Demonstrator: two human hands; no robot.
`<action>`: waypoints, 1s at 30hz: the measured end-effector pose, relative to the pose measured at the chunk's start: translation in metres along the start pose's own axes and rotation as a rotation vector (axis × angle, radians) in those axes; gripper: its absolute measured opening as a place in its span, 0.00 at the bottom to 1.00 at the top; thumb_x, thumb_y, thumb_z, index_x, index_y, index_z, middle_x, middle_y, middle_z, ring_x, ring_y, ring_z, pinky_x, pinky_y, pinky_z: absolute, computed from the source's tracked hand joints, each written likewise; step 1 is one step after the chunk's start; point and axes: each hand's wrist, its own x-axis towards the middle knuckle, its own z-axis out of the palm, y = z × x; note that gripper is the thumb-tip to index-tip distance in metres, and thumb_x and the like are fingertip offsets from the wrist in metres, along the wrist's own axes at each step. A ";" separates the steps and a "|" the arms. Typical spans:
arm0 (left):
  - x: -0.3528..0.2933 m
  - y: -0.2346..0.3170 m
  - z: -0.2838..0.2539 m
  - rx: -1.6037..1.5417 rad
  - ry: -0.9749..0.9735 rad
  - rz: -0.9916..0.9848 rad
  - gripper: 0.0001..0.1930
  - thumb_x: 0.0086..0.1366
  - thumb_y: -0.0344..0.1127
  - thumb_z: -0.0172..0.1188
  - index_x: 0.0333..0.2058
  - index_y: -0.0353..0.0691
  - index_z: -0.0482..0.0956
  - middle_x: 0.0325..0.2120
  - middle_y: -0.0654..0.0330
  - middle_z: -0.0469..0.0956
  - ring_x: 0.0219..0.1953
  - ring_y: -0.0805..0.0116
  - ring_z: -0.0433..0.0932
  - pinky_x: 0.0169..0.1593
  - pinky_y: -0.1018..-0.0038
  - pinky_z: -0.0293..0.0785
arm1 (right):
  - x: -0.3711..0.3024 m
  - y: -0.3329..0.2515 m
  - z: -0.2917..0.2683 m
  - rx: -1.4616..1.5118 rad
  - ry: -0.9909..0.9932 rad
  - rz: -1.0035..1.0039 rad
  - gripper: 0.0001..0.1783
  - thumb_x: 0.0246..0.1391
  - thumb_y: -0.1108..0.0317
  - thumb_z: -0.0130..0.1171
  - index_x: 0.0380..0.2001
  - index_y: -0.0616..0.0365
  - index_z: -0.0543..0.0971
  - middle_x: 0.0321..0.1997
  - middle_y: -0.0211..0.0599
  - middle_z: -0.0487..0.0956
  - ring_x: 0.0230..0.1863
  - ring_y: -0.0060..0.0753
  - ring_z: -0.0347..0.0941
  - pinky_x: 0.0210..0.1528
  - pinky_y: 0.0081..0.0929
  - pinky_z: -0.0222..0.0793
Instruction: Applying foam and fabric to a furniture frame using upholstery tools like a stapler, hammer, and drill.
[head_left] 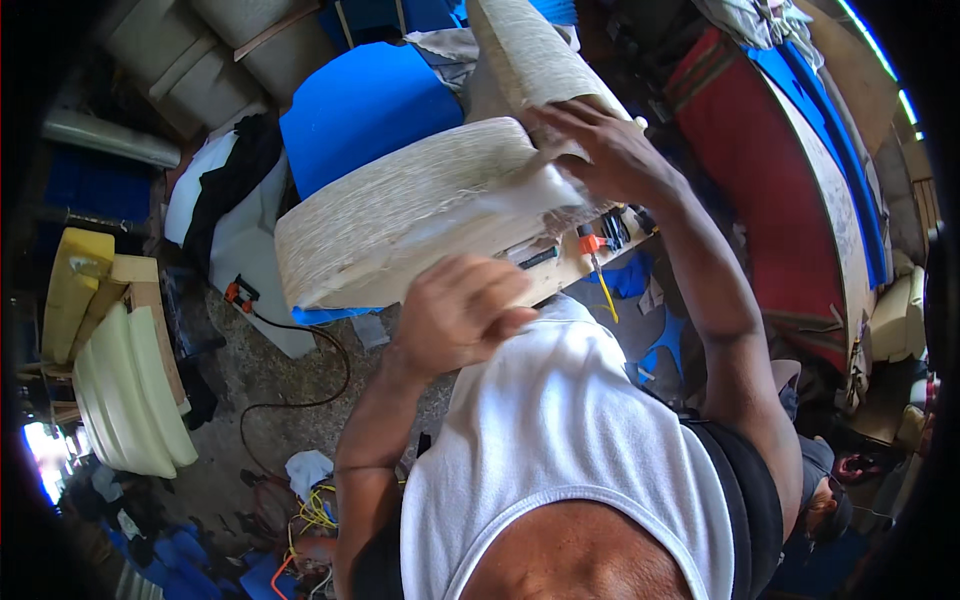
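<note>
A beige, textured upholstered piece (400,195) lies across the work surface in front of me, and a second beige upholstered section (530,55) rises behind its right end. My right hand (615,150) rests where the two meet, its fingers stretched out over the fabric. Under that hand is a whitish, translucent wad (550,190), blurred, with a pale streak running left from it. My left hand (460,310) is raised near the front edge of the piece; motion smears its curled fingers, so whether they hold anything is unclear.
An orange-and-black air tool (588,240) with a yellow hose lies on the wooden board at right. Another orange tool (240,293) trails a dark hose on the floor. A blue panel (370,110) stands behind; cream foam pieces (135,390) are left, a red upholstered panel (760,190) right.
</note>
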 end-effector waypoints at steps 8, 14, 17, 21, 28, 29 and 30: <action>0.011 -0.012 0.074 0.175 -0.238 -0.246 0.11 0.60 0.38 0.69 0.38 0.41 0.81 0.33 0.56 0.82 0.35 0.54 0.82 0.39 0.62 0.79 | 0.004 0.058 0.019 0.297 -0.142 0.038 0.10 0.60 0.66 0.62 0.40 0.58 0.84 0.35 0.42 0.85 0.37 0.44 0.83 0.41 0.38 0.77; 0.016 -0.005 0.110 0.477 -0.179 -0.096 0.14 0.60 0.38 0.69 0.43 0.43 0.78 0.39 0.60 0.80 0.39 0.59 0.78 0.42 0.62 0.75 | 0.015 0.036 0.002 0.025 -0.244 -0.245 0.16 0.59 0.54 0.59 0.32 0.57 0.82 0.31 0.44 0.84 0.37 0.45 0.84 0.40 0.44 0.76; 0.001 -0.019 0.124 0.746 0.224 0.005 0.15 0.65 0.43 0.65 0.46 0.45 0.76 0.46 0.58 0.77 0.47 0.59 0.74 0.50 0.59 0.70 | 0.002 0.038 0.017 -0.025 -0.192 -0.400 0.11 0.57 0.60 0.58 0.31 0.56 0.83 0.32 0.44 0.85 0.37 0.47 0.84 0.40 0.47 0.76; 0.025 -0.042 0.125 0.819 0.560 -0.084 0.23 0.73 0.59 0.46 0.48 0.45 0.72 0.50 0.56 0.75 0.56 0.58 0.68 0.61 0.56 0.59 | -0.035 0.020 0.023 0.118 -0.369 -0.188 0.09 0.55 0.65 0.55 0.29 0.56 0.82 0.30 0.41 0.84 0.34 0.45 0.83 0.32 0.42 0.76; 0.020 -0.070 0.116 1.126 0.352 -0.143 0.30 0.74 0.66 0.32 0.49 0.46 0.69 0.51 0.57 0.76 0.58 0.58 0.68 0.67 0.51 0.47 | -0.037 0.039 0.049 0.427 -0.023 -0.155 0.12 0.50 0.60 0.62 0.24 0.57 0.75 0.23 0.39 0.77 0.30 0.45 0.79 0.31 0.44 0.72; 0.019 -0.071 0.114 1.133 0.338 -0.149 0.30 0.74 0.66 0.32 0.49 0.46 0.69 0.51 0.57 0.76 0.58 0.58 0.68 0.67 0.51 0.47 | -0.036 0.042 0.050 0.443 -0.027 -0.156 0.12 0.50 0.60 0.62 0.24 0.57 0.75 0.23 0.39 0.77 0.30 0.45 0.79 0.31 0.44 0.72; 0.019 -0.071 0.112 1.132 0.312 -0.158 0.29 0.75 0.65 0.31 0.49 0.47 0.69 0.50 0.58 0.77 0.58 0.58 0.68 0.66 0.51 0.48 | -0.035 0.046 0.048 0.512 -0.028 -0.196 0.12 0.50 0.60 0.63 0.24 0.56 0.75 0.22 0.39 0.77 0.29 0.45 0.79 0.30 0.44 0.72</action>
